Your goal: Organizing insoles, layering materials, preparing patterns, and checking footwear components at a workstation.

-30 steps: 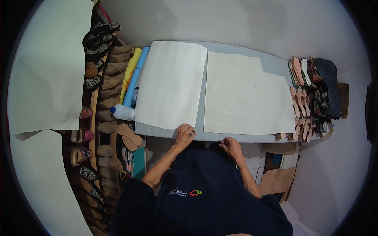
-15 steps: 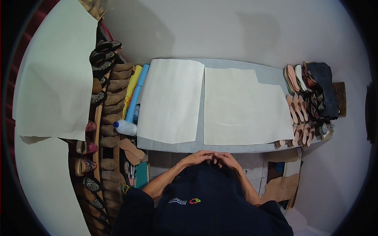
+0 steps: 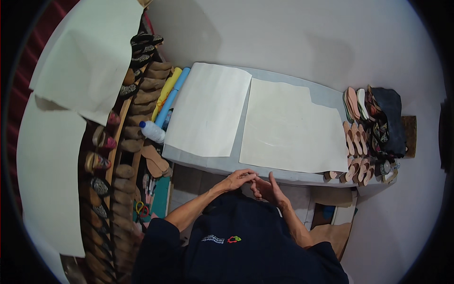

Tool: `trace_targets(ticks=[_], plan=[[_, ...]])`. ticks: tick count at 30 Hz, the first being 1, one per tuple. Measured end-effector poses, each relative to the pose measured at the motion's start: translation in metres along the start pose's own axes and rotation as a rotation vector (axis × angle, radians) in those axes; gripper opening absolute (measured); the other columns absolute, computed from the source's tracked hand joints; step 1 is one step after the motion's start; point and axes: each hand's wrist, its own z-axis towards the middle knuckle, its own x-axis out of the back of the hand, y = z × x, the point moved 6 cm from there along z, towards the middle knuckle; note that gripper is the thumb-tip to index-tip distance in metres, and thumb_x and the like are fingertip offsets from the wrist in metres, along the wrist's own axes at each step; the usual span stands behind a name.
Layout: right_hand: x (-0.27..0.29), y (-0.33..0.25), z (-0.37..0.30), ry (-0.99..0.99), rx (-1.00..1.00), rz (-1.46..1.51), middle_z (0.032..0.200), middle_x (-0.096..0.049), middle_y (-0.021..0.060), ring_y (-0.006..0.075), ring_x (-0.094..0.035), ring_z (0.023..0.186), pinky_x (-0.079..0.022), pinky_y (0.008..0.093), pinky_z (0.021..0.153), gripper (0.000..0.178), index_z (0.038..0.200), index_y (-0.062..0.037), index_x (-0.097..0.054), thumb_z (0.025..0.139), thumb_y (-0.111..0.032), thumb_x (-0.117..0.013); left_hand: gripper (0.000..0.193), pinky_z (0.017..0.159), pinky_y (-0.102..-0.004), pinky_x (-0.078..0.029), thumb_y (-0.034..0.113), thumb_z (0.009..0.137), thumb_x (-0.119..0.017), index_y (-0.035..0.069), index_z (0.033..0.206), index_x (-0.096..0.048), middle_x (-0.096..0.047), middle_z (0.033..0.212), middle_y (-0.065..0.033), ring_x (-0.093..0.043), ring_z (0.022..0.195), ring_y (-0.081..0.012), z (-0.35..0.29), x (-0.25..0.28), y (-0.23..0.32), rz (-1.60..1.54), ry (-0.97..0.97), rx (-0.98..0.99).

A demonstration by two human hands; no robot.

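Note:
Both my hands are in front of my dark shirt, at the near edge of the table (image 3: 201, 163). My left hand (image 3: 240, 180) stretches to the right, palm down, its loosely bent fingers meeting the fingers of my right hand (image 3: 268, 190). The right thumb stands up, apart from the other fingers, and those point towards the left hand. I see nothing held in either hand. Beyond them, a white sheet (image 3: 210, 109) lies on the left of the grey-blue table cover. To its right is a cream sheet (image 3: 293, 128) with a notched far corner.
On the table's right end are pink insoles (image 3: 351, 103), several peach shoes (image 3: 352, 170) and dark cloth (image 3: 390, 113). At the left stand a capped bottle (image 3: 152, 132), blue and yellow rolls (image 3: 174, 97), a rack of shoe lasts (image 3: 124, 185), scissors (image 3: 141, 208) and a hanging pale sheet (image 3: 52, 180).
My view has turned and tilted slightly. My hands, closer together before, have drawn a little apart; the right thumb now stands up, and their fingers still meet.

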Motion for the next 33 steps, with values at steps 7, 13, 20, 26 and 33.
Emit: trace_targets(ticks=[7, 13, 20, 26, 33], plan=[[-0.003, 0.004, -0.037, 0.381, 0.262, -1.023, 0.129, -0.054, 0.0241, 0.0408, -0.057, 0.102, -0.047, 0.0422, 0.088, 0.086, 0.161, -0.0069, -0.002, 0.102, -0.068, -0.020, 0.043, 0.075, -0.0272, -0.054, 0.040, 0.104, -0.054, 0.003, 0.125, -0.057, -0.068, 0.101, -0.0103, -0.065, 0.091, -0.0176, 0.014, -0.090, -0.014, -0.738, 0.451, -0.104], [0.003, 0.016, -0.090, 0.554, 0.522, -1.224, 0.137, -0.051, 0.0347, 0.0536, -0.062, 0.102, -0.051, 0.0513, 0.086, 0.087, 0.162, -0.0128, 0.002, 0.099, -0.070, -0.020, 0.052, 0.063, -0.0303, -0.048, 0.057, 0.096, -0.060, 0.007, 0.085, -0.058, -0.058, 0.070, -0.0054, -0.058, 0.066, -0.0166, 0.015, -0.156, 0.014, -0.648, 0.595, -0.012], [-0.018, 0.046, -0.127, 0.308, 0.355, -0.911, 0.163, -0.023, 0.0241, 0.0397, -0.025, 0.150, -0.028, 0.0417, 0.118, 0.099, 0.161, -0.0085, -0.011, 0.094, -0.081, -0.012, 0.054, 0.067, -0.0284, -0.047, 0.059, 0.096, -0.060, 0.007, 0.084, -0.057, -0.054, 0.062, -0.0038, -0.058, 0.067, -0.0164, -0.018, -0.200, -0.014, -0.726, 0.787, 0.050], [-0.015, 0.062, -0.138, 0.426, 0.355, -0.442, 0.147, -0.044, 0.0296, 0.0349, -0.046, 0.136, -0.039, 0.0399, 0.109, 0.094, 0.159, -0.0105, -0.026, 0.095, -0.080, -0.017, 0.047, 0.068, -0.0278, -0.047, 0.050, 0.101, -0.057, 0.003, 0.099, -0.062, -0.060, 0.081, -0.0032, -0.059, 0.075, -0.0128, -0.041, -0.219, -0.015, -0.442, 0.850, -0.311], [-0.019, 0.076, -0.150, 0.559, 0.478, -1.050, 0.139, -0.050, 0.0314, 0.0476, -0.054, 0.123, -0.046, 0.0489, 0.100, 0.085, 0.150, -0.0059, -0.039, 0.099, -0.072, -0.023, 0.052, 0.061, -0.0322, -0.049, 0.059, 0.093, -0.064, 0.010, 0.079, -0.054, -0.056, 0.065, -0.0055, -0.059, 0.065, -0.0187, -0.039, -0.214, -0.027, -0.703, 0.777, -0.015]])
